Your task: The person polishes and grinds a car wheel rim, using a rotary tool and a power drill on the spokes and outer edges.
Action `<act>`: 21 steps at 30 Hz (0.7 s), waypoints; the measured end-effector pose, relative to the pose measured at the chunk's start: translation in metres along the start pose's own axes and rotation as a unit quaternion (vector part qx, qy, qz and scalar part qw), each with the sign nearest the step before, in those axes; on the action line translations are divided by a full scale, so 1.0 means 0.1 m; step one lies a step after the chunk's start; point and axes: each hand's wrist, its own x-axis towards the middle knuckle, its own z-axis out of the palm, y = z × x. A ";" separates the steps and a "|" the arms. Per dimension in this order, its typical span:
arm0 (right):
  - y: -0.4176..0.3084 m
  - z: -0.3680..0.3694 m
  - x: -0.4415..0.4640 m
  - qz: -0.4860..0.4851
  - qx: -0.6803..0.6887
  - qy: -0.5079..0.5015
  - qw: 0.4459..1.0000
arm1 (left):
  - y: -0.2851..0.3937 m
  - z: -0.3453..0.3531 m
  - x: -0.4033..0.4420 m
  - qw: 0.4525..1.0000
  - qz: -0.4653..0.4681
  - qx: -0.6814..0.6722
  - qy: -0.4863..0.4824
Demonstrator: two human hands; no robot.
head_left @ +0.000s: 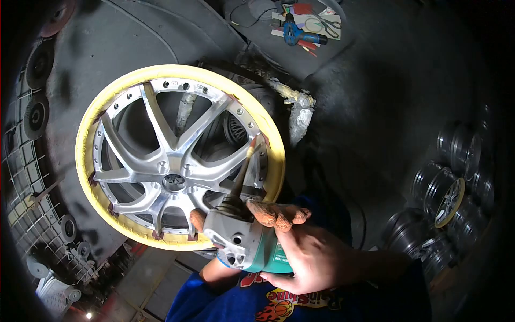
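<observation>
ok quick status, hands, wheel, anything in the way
Left hand and right hand on power tool. Tip by a spoke end of the wheel, contact unclear. Tool hides part of lower rim.

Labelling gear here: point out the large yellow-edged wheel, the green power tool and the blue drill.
Large yellow-edged wheel (82,145), head view, left rim.
Green power tool (262,252), head view, green housing.
Blue drill (290,34), head view, blue housing.

Lettering ending "Shine" (316,298) on a blue shirt (201,300), small white label (280,254), unreadable, on a green power tool (260,249)
</observation>
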 end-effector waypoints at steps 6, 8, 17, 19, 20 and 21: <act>-0.12 -0.02 0.07 -0.022 -0.036 -0.021 0.999 | 0.37 0.15 -0.39 0.995 0.045 -0.060 0.068; -0.15 0.01 0.08 -0.002 -0.031 -0.048 0.998 | 0.42 0.22 -0.54 0.986 0.075 -0.116 0.093; -0.12 0.15 0.17 -0.024 0.029 -0.074 0.997 | 0.53 -0.13 -0.61 0.979 0.040 0.125 0.155; -0.14 0.14 0.19 -0.018 0.020 -0.092 0.995 | 0.51 -0.20 -0.56 0.988 0.057 0.065 0.124; -0.15 0.15 0.20 -0.012 0.011 -0.109 0.994 | 0.51 -0.19 -0.56 0.988 0.064 0.064 0.122; -0.16 0.16 0.20 -0.011 0.013 -0.110 0.994 | 0.51 -0.18 -0.55 0.988 0.070 0.064 0.119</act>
